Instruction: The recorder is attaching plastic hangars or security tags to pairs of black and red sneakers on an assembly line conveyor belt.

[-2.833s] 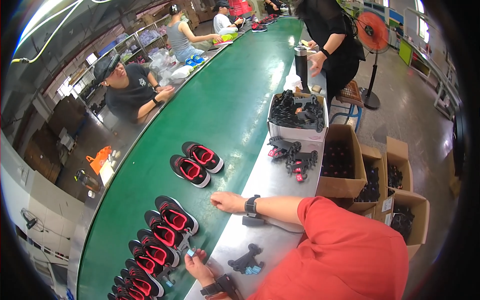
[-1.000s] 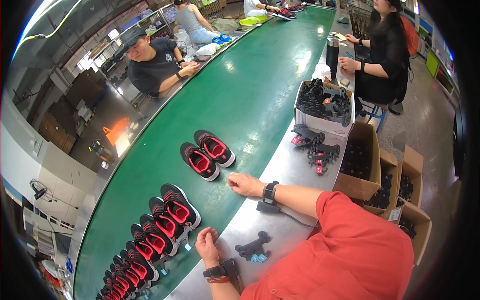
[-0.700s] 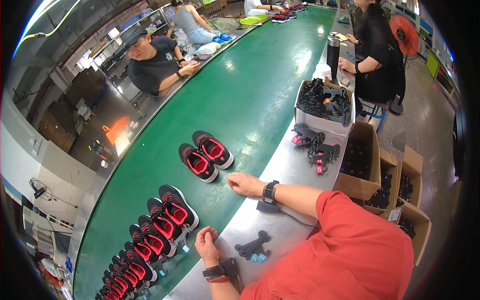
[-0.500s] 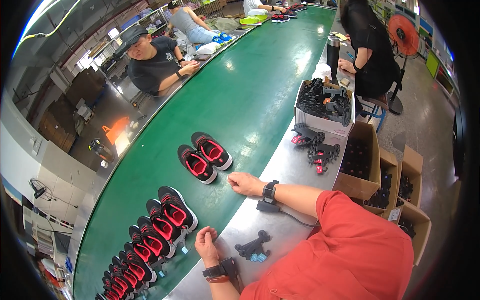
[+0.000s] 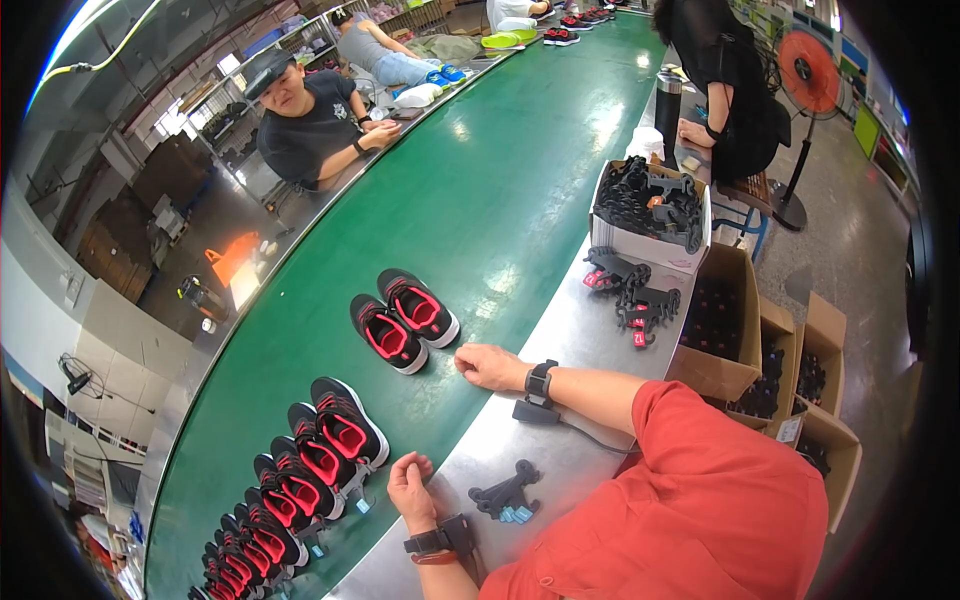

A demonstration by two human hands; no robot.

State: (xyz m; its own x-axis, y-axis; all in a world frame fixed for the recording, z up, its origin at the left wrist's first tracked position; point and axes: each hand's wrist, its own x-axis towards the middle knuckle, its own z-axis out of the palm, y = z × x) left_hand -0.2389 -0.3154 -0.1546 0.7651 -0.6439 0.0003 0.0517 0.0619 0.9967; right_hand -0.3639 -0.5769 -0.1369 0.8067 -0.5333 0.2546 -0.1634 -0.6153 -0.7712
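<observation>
Long green conveyor belt running up the frame, steel side ledge along its right edge. Open cardboard boxes beside the ledge, white bin of black hangers standing on it. Row of black-and-red shoes packed at lower left, separate pair lying just beyond. Right hand resting at the belt edge near that pair, fingers loosely curled, holding nothing. Left hand curled beside the row's last shoe; cannot tell whether anything is pinched. Small hanger cluster on the ledge just right of it, untouched. Looks like a pause between pairs: calls for a short reach across to the lone pair, hanger within grasp.
</observation>
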